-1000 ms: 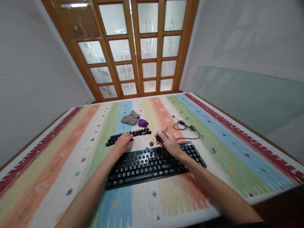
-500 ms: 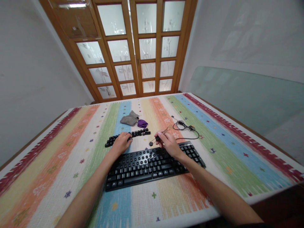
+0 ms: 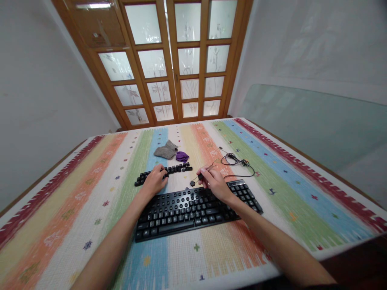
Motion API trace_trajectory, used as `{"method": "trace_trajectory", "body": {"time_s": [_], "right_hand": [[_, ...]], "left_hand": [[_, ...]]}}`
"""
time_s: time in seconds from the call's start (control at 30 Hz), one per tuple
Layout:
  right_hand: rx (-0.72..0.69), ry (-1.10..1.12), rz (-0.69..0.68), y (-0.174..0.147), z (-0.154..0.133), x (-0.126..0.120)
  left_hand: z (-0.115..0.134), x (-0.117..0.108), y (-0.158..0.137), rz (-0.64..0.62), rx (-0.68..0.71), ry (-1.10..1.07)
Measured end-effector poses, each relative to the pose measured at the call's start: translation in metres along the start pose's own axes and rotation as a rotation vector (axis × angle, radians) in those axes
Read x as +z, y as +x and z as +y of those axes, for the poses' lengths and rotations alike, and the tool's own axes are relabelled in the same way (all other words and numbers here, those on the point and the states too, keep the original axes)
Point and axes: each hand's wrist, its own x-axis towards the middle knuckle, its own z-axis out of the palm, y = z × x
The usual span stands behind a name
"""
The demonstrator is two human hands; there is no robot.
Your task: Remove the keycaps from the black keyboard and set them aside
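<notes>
A black keyboard [image 3: 196, 211] lies in front of me, its upper left rows showing bare key stems where the caps are off. My right hand [image 3: 214, 183] is closed around a keycap puller [image 3: 200, 176] with a dark handle and thin wire ends, held above the keyboard's back edge. At the wire's lower end, a black keycap [image 3: 192, 183] hangs or rests; I cannot tell which. My left hand [image 3: 155, 180] is at the row of loose keycaps [image 3: 178, 168] behind the keyboard, thumb and fingers bent around one of them.
Behind the keycaps lie a grey cloth [image 3: 166, 150] and a purple cloth bundle [image 3: 182, 156]. The keyboard's coiled cable [image 3: 237, 161] rests at the back right. A striped cloth [image 3: 99, 201] covers the table. Wooden glazed doors [image 3: 175, 80] stand beyond it.
Both hands stay almost where they were, the left at the keycaps and the right with the keycap puller. The whole view shifts very slightly.
</notes>
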Motion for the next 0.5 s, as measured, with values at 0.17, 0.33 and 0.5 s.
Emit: {"method": "trace_trajectory", "body": {"time_s": [0.17, 0.33, 0.5], "right_hand": [[-0.001, -0.01, -0.007, -0.0007, 0.0001, 0.0007], [-0.008, -0.015, -0.017, -0.0016, 0.0008, 0.0021], [-0.016, -0.019, -0.023, -0.0024, 0.0016, 0.0032]], "left_hand": [[0.0015, 0.0001, 0.001, 0.004, 0.007, 0.018], [0.0025, -0.0011, 0.0009, 0.006, 0.014, 0.019], [0.0034, -0.0031, -0.0005, 0.009, 0.004, 0.005]]}}
